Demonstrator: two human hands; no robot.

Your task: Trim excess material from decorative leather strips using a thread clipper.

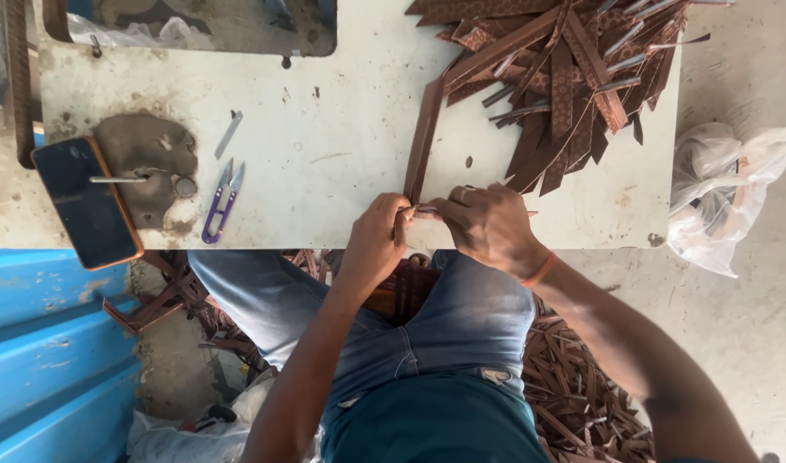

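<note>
Far to the left of the left hand [374, 243], a dark phone [85, 202] lies at the tabletop [324, 154] edge, with purple-handled thread snips [221, 204] between them. Both hands meet at the near edge: the left hand pinches the end of a long brown strap [422, 141] that runs away from it, and the right hand [487, 225] pinches the same end from the other side. Beyond the right hand sits a heap of brown straps [564, 77]; well to its right, a clear plastic bag [723, 193] rests on the floor.
</note>
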